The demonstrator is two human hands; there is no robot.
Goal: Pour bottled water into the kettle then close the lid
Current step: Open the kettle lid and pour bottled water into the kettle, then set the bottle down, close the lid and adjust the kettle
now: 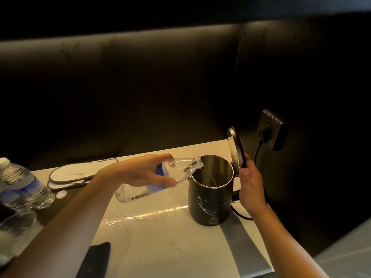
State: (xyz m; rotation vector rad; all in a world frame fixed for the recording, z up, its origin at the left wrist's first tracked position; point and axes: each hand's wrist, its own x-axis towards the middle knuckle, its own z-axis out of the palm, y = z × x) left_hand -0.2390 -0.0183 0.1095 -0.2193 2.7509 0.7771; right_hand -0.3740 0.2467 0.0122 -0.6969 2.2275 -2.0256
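Note:
A black kettle (208,205) with a marble pattern stands on the white counter, right of centre. Its lid (236,150) is swung up, nearly vertical, over the handle side. My right hand (251,185) holds the lid's lower edge by the hinge. My left hand (144,171) grips a clear water bottle (178,173) with a blue label, tipped sideways. The uncapped mouth of the bottle rests over the kettle's open rim. A little water lies in the bottle's lower end.
Two capped water bottles (26,183) stand at the far left, with a loose white cap (61,194) beside them. A cord (76,177) loops on the counter (160,247) behind my left arm. A dark flat object (96,259) lies near the front edge. The kettle's plug sits in a wall socket (271,130).

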